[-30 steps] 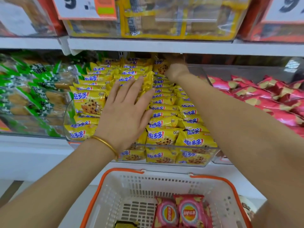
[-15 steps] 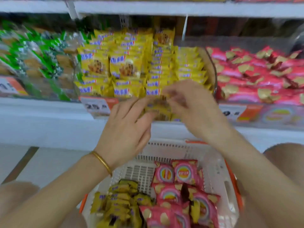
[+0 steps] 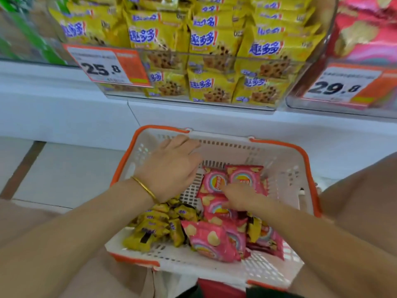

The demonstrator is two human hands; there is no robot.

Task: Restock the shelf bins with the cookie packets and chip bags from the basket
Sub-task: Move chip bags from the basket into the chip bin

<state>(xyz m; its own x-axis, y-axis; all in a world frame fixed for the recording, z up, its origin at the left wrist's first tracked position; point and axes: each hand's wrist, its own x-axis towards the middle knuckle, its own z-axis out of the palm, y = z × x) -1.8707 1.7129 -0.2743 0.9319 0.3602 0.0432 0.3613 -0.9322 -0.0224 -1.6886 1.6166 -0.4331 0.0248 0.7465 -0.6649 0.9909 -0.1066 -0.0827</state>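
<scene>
1. Chip bags (image 3: pixel 214 241) lie pink and loosely heaped in the right half of the basket (image 3: pixel 305 160). The cookie packets (image 3: pixel 150 229) lie in its near-left part.
2. The right hand (image 3: pixel 240 198) is low in the basket, with its fingers on the upper chip bags. This part is blurred, so I cannot tell if it already pinches one. The left hand (image 3: pixel 171 168) hovers over the far-left part of the basket with loosely curled fingers and holds nothing.
3. The bags look puffed and smooth. If only a corner is taken, a bag can probably slip and fall back, or go over the rim.
4. The heap overlaps, and some yellow packets sit between the pink bags at the near right. Lifting one bag may drag a neighbour, or carry a cookie packet to the wrong bin.
5. The basket seems to rest between the person's knees and not on a firm surface. A strong push down could tip it.
6. The cookie bin (image 3: pixel 214 55) directly above is piled high behind its clear front. More packets may slide over this wall.
7. The chip bin (image 3: pixel 300 104) is up at the right, only partly in view.
8. Price tags (image 3: pixel 107 67) hang on the bin fronts, and green packets (image 3: pixel 25 29) are at the far left.
9. The white shelf edge (image 3: pixel 193 117) and the bin walls stand between the basket and the stock, so each load must go up and over them.
</scene>
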